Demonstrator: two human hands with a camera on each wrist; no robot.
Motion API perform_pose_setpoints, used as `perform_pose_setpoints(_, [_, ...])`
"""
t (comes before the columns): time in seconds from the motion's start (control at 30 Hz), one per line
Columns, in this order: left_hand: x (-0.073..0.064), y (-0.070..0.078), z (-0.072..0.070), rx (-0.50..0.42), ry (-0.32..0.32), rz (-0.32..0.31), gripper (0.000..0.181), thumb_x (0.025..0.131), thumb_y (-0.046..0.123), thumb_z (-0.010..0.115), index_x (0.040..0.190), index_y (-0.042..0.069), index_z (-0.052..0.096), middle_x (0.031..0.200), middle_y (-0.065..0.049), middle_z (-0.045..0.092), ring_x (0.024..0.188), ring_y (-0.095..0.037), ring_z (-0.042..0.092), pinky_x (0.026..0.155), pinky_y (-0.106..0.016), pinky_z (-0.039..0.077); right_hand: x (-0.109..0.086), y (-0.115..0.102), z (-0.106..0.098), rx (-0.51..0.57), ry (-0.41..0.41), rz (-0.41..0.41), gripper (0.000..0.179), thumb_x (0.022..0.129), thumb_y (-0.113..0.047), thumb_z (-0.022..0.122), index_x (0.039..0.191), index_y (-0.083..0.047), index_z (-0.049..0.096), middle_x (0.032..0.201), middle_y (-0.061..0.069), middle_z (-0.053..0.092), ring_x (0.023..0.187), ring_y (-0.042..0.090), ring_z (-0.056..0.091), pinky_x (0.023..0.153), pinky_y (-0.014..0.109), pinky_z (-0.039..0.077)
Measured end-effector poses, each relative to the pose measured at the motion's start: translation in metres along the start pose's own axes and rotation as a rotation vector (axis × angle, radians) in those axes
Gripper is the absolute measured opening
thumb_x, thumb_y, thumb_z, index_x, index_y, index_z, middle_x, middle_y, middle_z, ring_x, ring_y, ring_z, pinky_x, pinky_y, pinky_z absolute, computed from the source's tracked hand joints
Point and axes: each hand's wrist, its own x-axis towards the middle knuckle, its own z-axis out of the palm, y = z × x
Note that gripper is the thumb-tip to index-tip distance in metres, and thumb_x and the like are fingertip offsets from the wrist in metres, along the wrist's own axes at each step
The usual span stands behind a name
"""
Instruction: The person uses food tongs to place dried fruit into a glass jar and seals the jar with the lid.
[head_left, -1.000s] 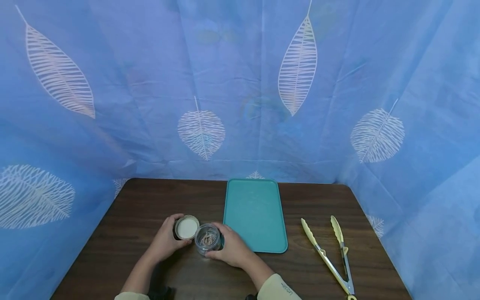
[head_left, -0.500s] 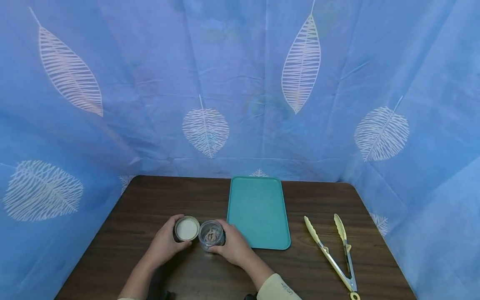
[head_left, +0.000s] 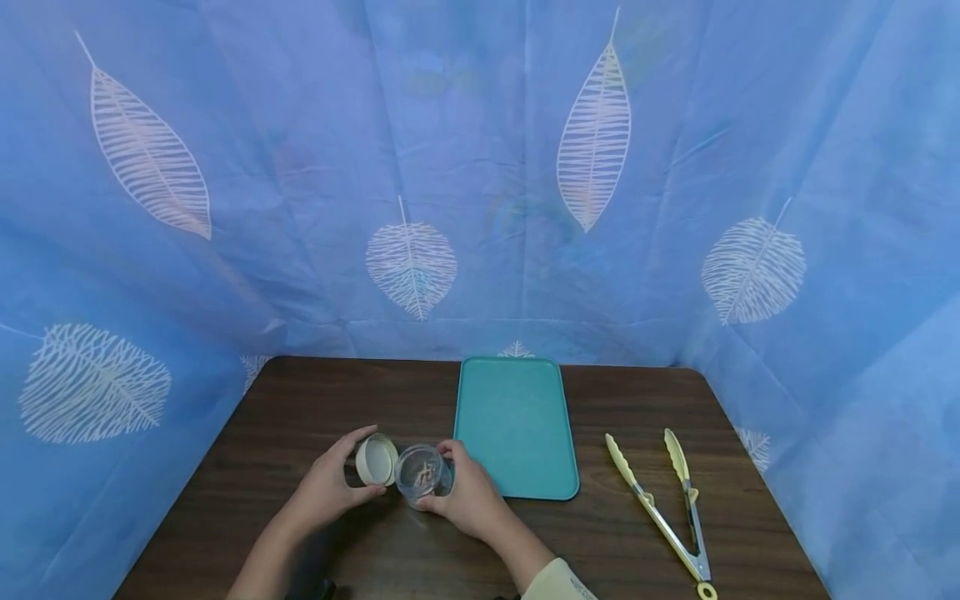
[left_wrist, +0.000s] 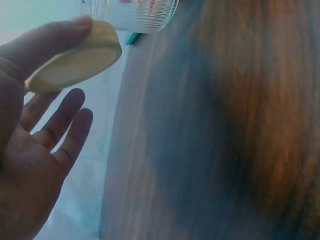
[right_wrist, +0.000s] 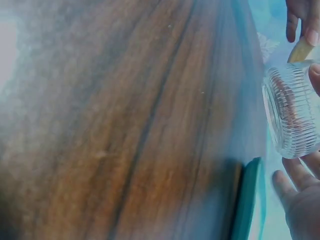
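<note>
My left hand (head_left: 327, 485) pinches a round pale-yellow lid (head_left: 377, 460) by its edge, thumb on one side and fingers on the other. The lid is tilted, its whitish inside turned toward the head camera. Right beside it, my right hand (head_left: 471, 493) grips a clear ribbed jar (head_left: 418, 472) around its side. The jar's mouth is uncovered, and small brownish pieces lie inside; their kind is too small to tell. In the right wrist view the jar (right_wrist: 294, 112) is held above the table, with the lid (right_wrist: 301, 49) near its mouth end.
A teal rectangular tray (head_left: 517, 429) lies on the dark wooden table (head_left: 360, 387), just beyond the right hand. Spread tongs (head_left: 660, 521) with pale-yellow tips and ring rest at the right. A blue leaf-print cloth (head_left: 480, 167) hangs behind the table.
The lid in my left hand has tipped from nearly face-up to a steeper tilt. The jar has shifted slightly right and tilted a little, still in my right hand. The head view has shifted slightly.
</note>
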Motion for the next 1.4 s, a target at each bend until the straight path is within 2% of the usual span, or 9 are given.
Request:
perform_pose_setpoints(0.13, [0.001, 0.002, -0.001, -0.101, -0.032, 0.044, 0.099, 0.083, 0.028, 0.097, 0.165, 0.020, 0.041, 0.160, -0.011, 0.058, 0.140, -0.038, 0.061, 0.109, -0.060, 0.055, -0.007, -0.002, -0.003, 0.069, 0.006, -0.013, 0.086, 0.083, -0.041, 0.096, 0.150, -0.017, 0.048, 0.150, 0.012, 0.063, 0.138, 0.038, 0.063, 0.110, 0.060, 0.055])
perform_pose_setpoints(0.23, [0.002, 0.005, 0.000, -0.257, -0.086, 0.088, 0.098, 0.087, 0.026, 0.095, 0.165, 0.022, 0.037, 0.167, -0.011, 0.052, 0.150, -0.045, 0.052, 0.111, -0.060, 0.055, -0.012, -0.002, -0.005, 0.177, -0.013, -0.040, 0.081, 0.086, -0.035, 0.095, 0.150, -0.017, 0.047, 0.147, 0.012, 0.063, 0.139, 0.037, 0.062, 0.114, 0.059, 0.053])
perform_pose_setpoints(0.33, [0.005, 0.011, 0.001, -0.407, -0.148, 0.131, 0.093, 0.090, 0.016, 0.091, 0.165, 0.023, 0.035, 0.169, -0.016, 0.047, 0.150, -0.051, 0.050, 0.106, -0.053, 0.061, -0.016, -0.004, -0.009, 0.319, -0.046, -0.059, 0.080, 0.090, -0.028, 0.092, 0.153, -0.016, 0.044, 0.145, 0.013, 0.063, 0.139, 0.035, 0.062, 0.112, 0.055, 0.055])
perform_pose_setpoints(0.43, [0.008, 0.017, 0.002, -0.468, -0.184, 0.167, 0.088, 0.093, 0.010, 0.088, 0.163, 0.024, 0.037, 0.168, -0.018, 0.045, 0.145, -0.053, 0.055, 0.100, -0.043, 0.065, -0.020, -0.005, -0.013, 0.403, -0.058, -0.079, 0.081, 0.092, -0.025, 0.090, 0.157, -0.015, 0.041, 0.147, 0.015, 0.061, 0.137, 0.034, 0.063, 0.104, 0.051, 0.058])
perform_pose_setpoints(0.7, [0.009, 0.036, 0.000, -0.491, -0.268, 0.199, 0.081, 0.094, 0.018, 0.087, 0.162, 0.023, 0.043, 0.171, -0.017, 0.039, 0.143, -0.054, 0.055, 0.095, -0.035, 0.066, -0.030, -0.009, -0.023, 0.342, 0.012, -0.136, 0.079, 0.095, -0.033, 0.087, 0.160, -0.017, 0.046, 0.154, 0.012, 0.049, 0.143, 0.033, 0.048, 0.111, 0.055, 0.049])
perform_pose_setpoints(0.83, [0.009, 0.043, 0.001, -0.483, -0.288, 0.200, 0.081, 0.094, 0.020, 0.088, 0.162, 0.022, 0.045, 0.172, -0.018, 0.039, 0.145, -0.053, 0.054, 0.096, -0.033, 0.065, -0.034, -0.011, -0.028, 0.339, 0.035, -0.143, 0.078, 0.094, -0.034, 0.087, 0.160, -0.020, 0.048, 0.152, 0.011, 0.049, 0.140, 0.030, 0.048, 0.108, 0.048, 0.050])
perform_pose_setpoints(1.03, [0.007, 0.048, 0.005, -0.461, -0.318, 0.185, 0.079, 0.096, 0.023, 0.086, 0.162, 0.016, 0.045, 0.163, -0.023, 0.045, 0.140, -0.048, 0.058, 0.096, -0.035, 0.064, -0.039, -0.009, -0.031, 0.318, 0.040, -0.155, 0.079, 0.094, -0.034, 0.087, 0.162, -0.021, 0.049, 0.150, 0.010, 0.047, 0.136, 0.028, 0.049, 0.102, 0.038, 0.054])
perform_pose_setpoints(1.2, [0.006, 0.050, 0.010, -0.472, -0.347, 0.140, 0.079, 0.096, 0.025, 0.086, 0.163, 0.016, 0.046, 0.162, -0.022, 0.048, 0.137, -0.041, 0.060, 0.093, -0.034, 0.064, -0.043, -0.007, -0.032, 0.245, 0.068, -0.193, 0.080, 0.092, -0.031, 0.088, 0.162, -0.019, 0.050, 0.150, 0.007, 0.046, 0.136, 0.028, 0.051, 0.103, 0.041, 0.055])
perform_pose_setpoints(1.4, [0.003, 0.048, 0.014, -0.453, -0.360, 0.159, 0.079, 0.096, 0.027, 0.086, 0.163, 0.016, 0.046, 0.160, -0.022, 0.051, 0.132, -0.038, 0.062, 0.092, -0.033, 0.063, -0.048, -0.005, -0.031, 0.169, 0.088, -0.227, 0.082, 0.091, -0.026, 0.089, 0.162, -0.018, 0.049, 0.150, 0.007, 0.046, 0.139, 0.034, 0.053, 0.105, 0.049, 0.056])
